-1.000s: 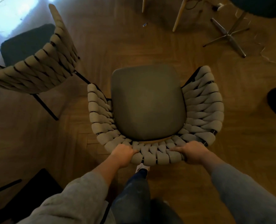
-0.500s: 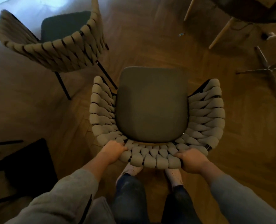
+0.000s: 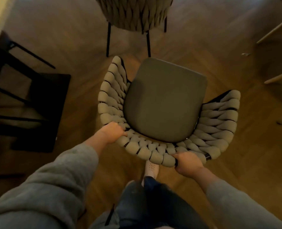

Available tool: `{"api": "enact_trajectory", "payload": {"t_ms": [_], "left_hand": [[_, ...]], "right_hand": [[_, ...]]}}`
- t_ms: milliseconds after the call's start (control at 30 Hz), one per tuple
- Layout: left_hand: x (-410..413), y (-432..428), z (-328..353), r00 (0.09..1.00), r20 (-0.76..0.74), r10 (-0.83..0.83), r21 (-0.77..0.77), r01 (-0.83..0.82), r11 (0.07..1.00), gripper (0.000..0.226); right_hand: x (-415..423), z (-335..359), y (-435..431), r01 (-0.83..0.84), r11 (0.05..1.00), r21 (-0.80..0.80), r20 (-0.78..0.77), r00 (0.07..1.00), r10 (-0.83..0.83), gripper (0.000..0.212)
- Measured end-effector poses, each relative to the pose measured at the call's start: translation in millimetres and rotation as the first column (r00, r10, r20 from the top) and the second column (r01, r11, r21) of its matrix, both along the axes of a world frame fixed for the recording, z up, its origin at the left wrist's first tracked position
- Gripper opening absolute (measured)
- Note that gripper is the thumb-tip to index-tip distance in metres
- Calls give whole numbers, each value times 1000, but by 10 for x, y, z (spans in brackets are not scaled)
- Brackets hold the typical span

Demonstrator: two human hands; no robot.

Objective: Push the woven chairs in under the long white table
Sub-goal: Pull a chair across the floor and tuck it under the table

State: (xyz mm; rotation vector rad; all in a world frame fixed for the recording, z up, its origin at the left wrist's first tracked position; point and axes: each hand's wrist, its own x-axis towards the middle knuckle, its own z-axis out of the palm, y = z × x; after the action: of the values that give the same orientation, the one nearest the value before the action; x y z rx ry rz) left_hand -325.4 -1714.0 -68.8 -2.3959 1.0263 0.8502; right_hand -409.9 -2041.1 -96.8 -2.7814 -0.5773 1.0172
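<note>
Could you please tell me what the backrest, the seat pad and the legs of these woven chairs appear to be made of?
The held chair's backrest looks like thick padded fabric cord, matte beige-grey, woven over a dark frame that shows between the strands. Its seat pad seems smooth leather or leatherette, dark grey with a faint sheen. The second chair's legs look like thin black metal rods, though the dim light leaves this uncertain.

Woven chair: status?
Both hands, left hand and right hand, shut on woven chair backrest. Second woven chair directly ahead. No table in view.
</note>
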Motion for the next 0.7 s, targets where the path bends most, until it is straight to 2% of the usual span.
{"api": "enact_trajectory", "payload": {"t_ms": [167,300,533,700], "left_hand": [[-791,-15,-57,986,-3,165,4,-165,986,51],[-1434,-79,-66,949,-1,317,-13,-317,949,48],[-2639,-431,-54,818,-18,575,-58,-575,816,38],[-3200,-678,-40,729,-17,684,-65,-683,727,44]], "right_hand": [[-213,18,-116,-121,993,0,-3,993,121,32],[-352,22,-174,-267,961,-77,24,963,269,31],[-682,60,-246,-439,871,-220,52,886,460,35],[-853,58,-233,-513,799,-314,8,840,542,35]]}}
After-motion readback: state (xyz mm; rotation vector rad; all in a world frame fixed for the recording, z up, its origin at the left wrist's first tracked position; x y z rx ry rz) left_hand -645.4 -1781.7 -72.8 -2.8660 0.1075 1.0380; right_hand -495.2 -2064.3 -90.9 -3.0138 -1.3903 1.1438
